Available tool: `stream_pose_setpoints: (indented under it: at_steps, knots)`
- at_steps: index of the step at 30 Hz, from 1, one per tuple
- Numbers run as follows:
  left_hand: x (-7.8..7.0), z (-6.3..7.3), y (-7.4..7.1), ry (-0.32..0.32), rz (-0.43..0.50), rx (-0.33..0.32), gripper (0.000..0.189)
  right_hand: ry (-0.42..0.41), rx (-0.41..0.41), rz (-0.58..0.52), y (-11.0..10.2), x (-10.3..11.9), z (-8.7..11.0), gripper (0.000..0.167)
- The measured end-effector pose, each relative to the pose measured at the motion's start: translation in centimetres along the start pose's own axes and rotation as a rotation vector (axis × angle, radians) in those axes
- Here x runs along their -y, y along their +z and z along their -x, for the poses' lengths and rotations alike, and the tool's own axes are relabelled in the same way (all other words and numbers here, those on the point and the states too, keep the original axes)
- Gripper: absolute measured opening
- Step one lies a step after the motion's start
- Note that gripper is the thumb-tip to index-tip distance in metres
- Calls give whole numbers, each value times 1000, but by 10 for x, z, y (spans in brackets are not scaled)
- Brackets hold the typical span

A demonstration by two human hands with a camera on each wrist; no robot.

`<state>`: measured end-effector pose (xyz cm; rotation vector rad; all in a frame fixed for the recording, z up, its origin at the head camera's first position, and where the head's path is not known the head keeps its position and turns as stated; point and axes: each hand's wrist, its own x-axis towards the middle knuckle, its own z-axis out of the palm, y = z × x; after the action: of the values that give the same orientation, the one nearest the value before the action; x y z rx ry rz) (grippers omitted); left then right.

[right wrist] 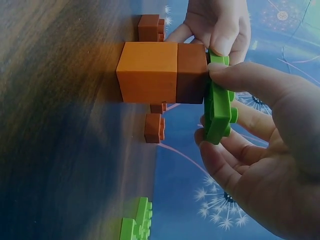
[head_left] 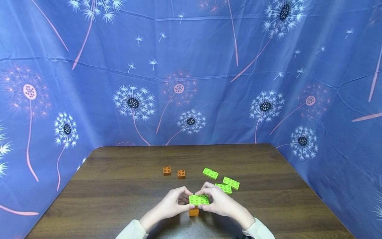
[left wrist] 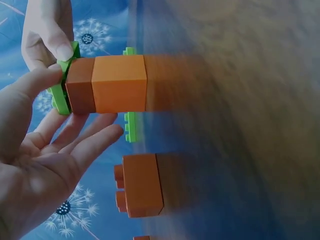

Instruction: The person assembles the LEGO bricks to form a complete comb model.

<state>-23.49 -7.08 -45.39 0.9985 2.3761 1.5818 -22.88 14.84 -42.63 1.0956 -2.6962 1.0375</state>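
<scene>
A lime-green toy building brick [head_left: 199,199], long and flat with two rows of studs, lies across the top of a small stack. Directly below it is a reddish-brown brick [left wrist: 80,86], and an orange block [right wrist: 147,72] forms the base on the table. My left hand [head_left: 176,201] pinches the green brick's left end, thumb on the near side and fingers behind. At the other end my right hand [head_left: 219,199] grips it the same way. From the right wrist, the green brick looks slightly tilted against the brown one.
Two small brown-orange bricks [head_left: 166,171] stand apart on the wooden table [head_left: 119,186], beyond the left hand. Past the right hand lie three more flat lime-green bricks [head_left: 210,173], two of them close together. A blue dandelion-print cloth [head_left: 209,99] hangs behind the table.
</scene>
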Motion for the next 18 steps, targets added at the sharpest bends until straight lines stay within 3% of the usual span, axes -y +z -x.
stream_pose_setpoints:
  at_steps: [13,18]
  knots:
    - [3,2,-1,3,53,12,25,-54,-4,-56,3,-7,1,28]
    - [4,0,-1,7,50,19,26,-31,4,-98,1,-9,1,30]
